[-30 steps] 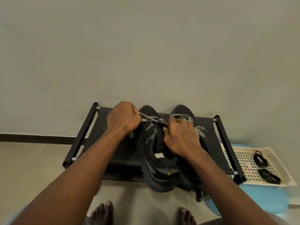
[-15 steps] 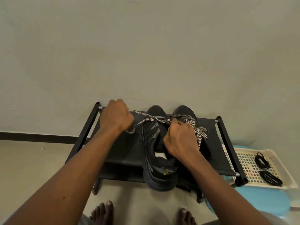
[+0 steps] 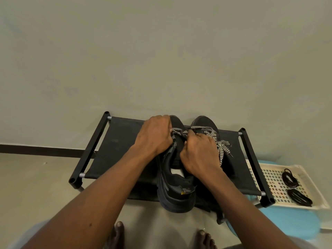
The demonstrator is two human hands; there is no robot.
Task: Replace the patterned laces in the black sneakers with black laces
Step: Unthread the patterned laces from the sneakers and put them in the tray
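Pinches patterned lace (image 3: 180, 132) with left hand (image 3: 154, 136) and right hand (image 3: 199, 154), fingers of both curled on it, over left sneaker (image 3: 177, 194) on black rack (image 3: 120, 141), right sneaker (image 3: 204, 122) just beside. In tray (image 3: 317, 188) beside rack: coiled black laces (image 3: 289, 179).

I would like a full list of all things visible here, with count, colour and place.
sneakers: 2, black, on the rack
patterned laces: 2, black-and-white, in the sneakers
black laces: 2 bundles, black, in the tray
tray: 1, cream, right of the rack
rack: 1, black, by the wall
blue object: 1, under the tray
feet: 2, bare, on the floor
left hand: 1, grips the patterned laces
right hand: 1, grips the patterned laces
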